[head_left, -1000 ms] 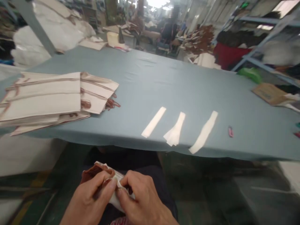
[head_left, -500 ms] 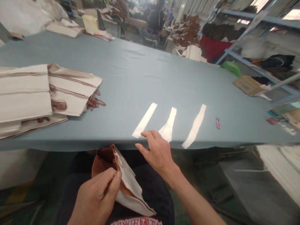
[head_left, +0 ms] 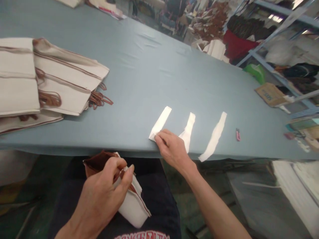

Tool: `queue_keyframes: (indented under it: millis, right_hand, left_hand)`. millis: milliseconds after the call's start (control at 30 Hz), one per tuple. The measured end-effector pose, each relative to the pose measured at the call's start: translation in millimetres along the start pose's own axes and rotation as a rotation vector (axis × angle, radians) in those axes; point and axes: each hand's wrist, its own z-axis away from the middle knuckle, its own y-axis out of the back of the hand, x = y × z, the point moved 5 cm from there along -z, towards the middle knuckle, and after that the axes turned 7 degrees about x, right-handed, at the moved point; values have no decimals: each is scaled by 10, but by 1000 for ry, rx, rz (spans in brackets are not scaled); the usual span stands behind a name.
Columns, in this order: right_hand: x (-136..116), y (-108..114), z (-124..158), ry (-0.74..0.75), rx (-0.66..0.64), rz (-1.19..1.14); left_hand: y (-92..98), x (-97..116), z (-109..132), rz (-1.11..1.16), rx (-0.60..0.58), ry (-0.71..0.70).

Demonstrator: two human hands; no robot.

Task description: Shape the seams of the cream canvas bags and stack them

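Note:
My left hand [head_left: 99, 192] is closed on the edge of a small cream cloth bag [head_left: 134, 209] with a brown lining, held over my lap below the table edge. Its mouth gapes to the left, and part of it is hidden behind my fingers. At the table's front edge, my right hand [head_left: 173, 147] pinches the lower end of a white strip [head_left: 161, 121]. Just right of that hand lies another white piece [head_left: 190, 124], its lower part partly covered by the hand. A wavy white strip [head_left: 215, 137] lies farther right.
Cream cloth bags [head_left: 67, 79] with brown cords are piled on the left of the blue-grey table [head_left: 139, 89]. A small pink tool [head_left: 238, 134] lies to the right. Beyond stand a cardboard box [head_left: 270, 94], a green object [head_left: 256, 72] and loaded shelves [head_left: 276, 13].
My right hand has come down and closed on the left strip's lower end. The bag has swung and narrowed in my left hand, and the view has tilted downward.

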Motion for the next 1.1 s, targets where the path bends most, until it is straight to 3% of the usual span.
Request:
queue_keyframes:
  millis: [300,533,767,1100]
  right_hand:
    - [88,63,-73,21,-108,-154]
    - [134,80,-129,-13,-126,-245]
    - [193,74,-174,-65,-155,-319]
    - [235,50,-220,-126,-203,-368]
  left_hand:
    - [-361,193,-306,157,-163,63]
    - [-521,339,-429,38,-201,-50]
    - [-784,342,-479,-237,-336,-107]
    - [-735,177,-365,-272,-315,-159]
